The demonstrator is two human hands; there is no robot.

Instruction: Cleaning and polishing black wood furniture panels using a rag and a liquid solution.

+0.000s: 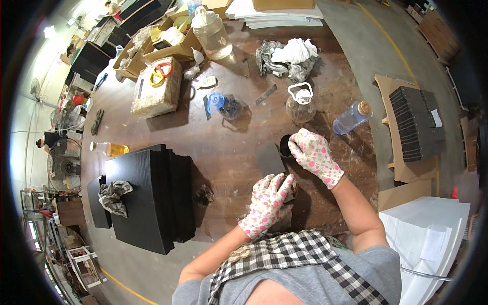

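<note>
My right hand [315, 156], in a white glove with pink flowers, is closed at the rim of a small black cup [284, 145], covering its right side. My left hand [265, 202], gloved alike, is bent over a crumpled greyish rag [285, 216] near the table's front edge; its palm side is hidden. A flat dark grey sheet [269, 158] lies between the two hands. Just beyond the right hand stand a clear round jug [300, 109] with a white handle and a bluish bottle [351, 119] with a cork-coloured cap.
Stacked black boards [145, 198] stand at the left, a rag [114, 197] on top. Farther back on the brown table [218, 152] are a blue-lidded jug [231, 107], a wrapped block [157, 91], crumpled cloths [290, 58] and a large clear jar [212, 38].
</note>
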